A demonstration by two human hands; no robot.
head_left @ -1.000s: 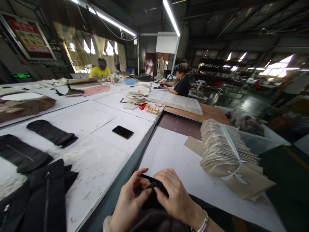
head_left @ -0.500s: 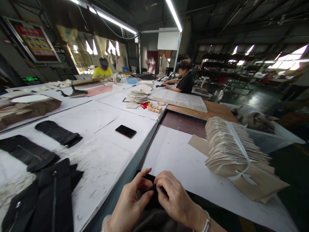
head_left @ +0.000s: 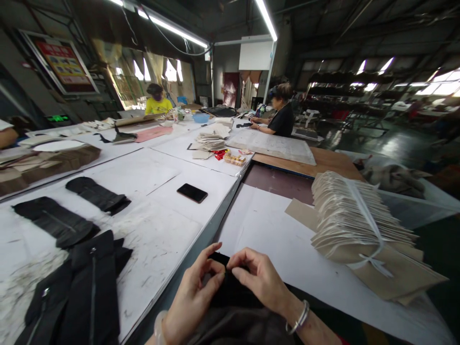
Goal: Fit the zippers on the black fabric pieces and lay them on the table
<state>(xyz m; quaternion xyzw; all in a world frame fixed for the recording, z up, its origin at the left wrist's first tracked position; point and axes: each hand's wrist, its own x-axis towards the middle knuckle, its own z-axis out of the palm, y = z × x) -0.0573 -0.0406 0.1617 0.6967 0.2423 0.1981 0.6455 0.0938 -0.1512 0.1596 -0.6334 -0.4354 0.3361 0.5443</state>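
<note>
Two bare hands, close together: left hand [head_left: 196, 290] and right hand [head_left: 264, 282] pinch black cloth [head_left: 235, 293] at its far edge, low centre, above dark clothing [head_left: 237, 328]. That edge faces away from wearer; long axis can't be told, near end blends into clothing. Left, on white table [head_left: 172, 230]: black phone [head_left: 192, 192], zippered black pieces [head_left: 104, 280]. Right: tan bundle [head_left: 354, 227], white ribbon [head_left: 364, 213] around it. Wall poster [head_left: 64, 64], green sign [head_left: 57, 118]: lettering unreadable.
</note>
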